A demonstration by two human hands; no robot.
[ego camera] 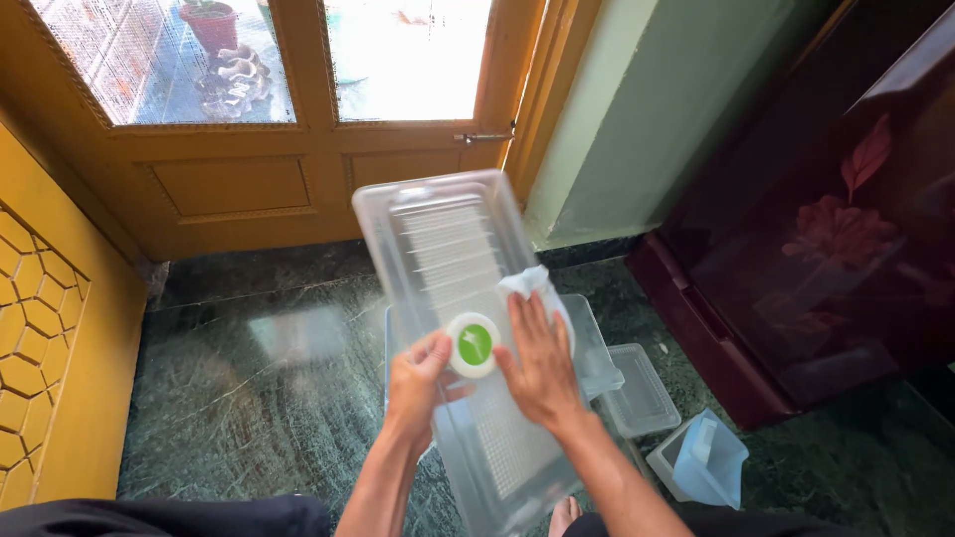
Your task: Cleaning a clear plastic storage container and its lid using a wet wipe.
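A long clear plastic tray (pixel 438 239) with a ribbed base is held up in front of me, tilted away, over the green marble floor. My left hand (pixel 418 383) grips its near left edge, thumb beside a round white dial with a green centre (pixel 474 345). My right hand (pixel 539 360) lies flat on the tray's inside, pressing a white cloth (pixel 529 283) against it.
Below the tray lie a second clear bin (pixel 602 353), a small clear lid (pixel 642 393) and a pale blue container (pixel 701 459). A dark maroon cabinet (pixel 826 239) stands to the right, a wooden glazed door (pixel 288 149) ahead, a yellow panel (pixel 50 328) on the left.
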